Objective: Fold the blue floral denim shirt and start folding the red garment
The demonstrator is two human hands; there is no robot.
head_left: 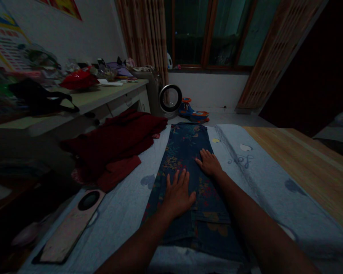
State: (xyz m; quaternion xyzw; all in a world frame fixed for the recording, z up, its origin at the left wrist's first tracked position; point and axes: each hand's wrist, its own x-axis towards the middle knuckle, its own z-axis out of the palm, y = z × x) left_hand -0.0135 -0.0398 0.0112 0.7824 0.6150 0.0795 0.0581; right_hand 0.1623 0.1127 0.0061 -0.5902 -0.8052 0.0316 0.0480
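Observation:
A dark blue garment with a flower print (185, 152) lies stretched out lengthwise on a pale blue sheet (125, 205) covering the bed. My left hand (177, 194) rests flat on the garment's near half, fingers spread. My right hand (208, 163) lies flat on it a little farther away and to the right, fingers apart. Neither hand holds anything. The garment's near end looks folded over below my left hand.
A heap of dark red cloth (114, 144) lies on the sheet to the left. A flat pink case (71, 228) sits at the near left. A cluttered desk (103, 95) stands left, bare wooden boards (308, 167) right, a toy car (193, 112) on the floor beyond.

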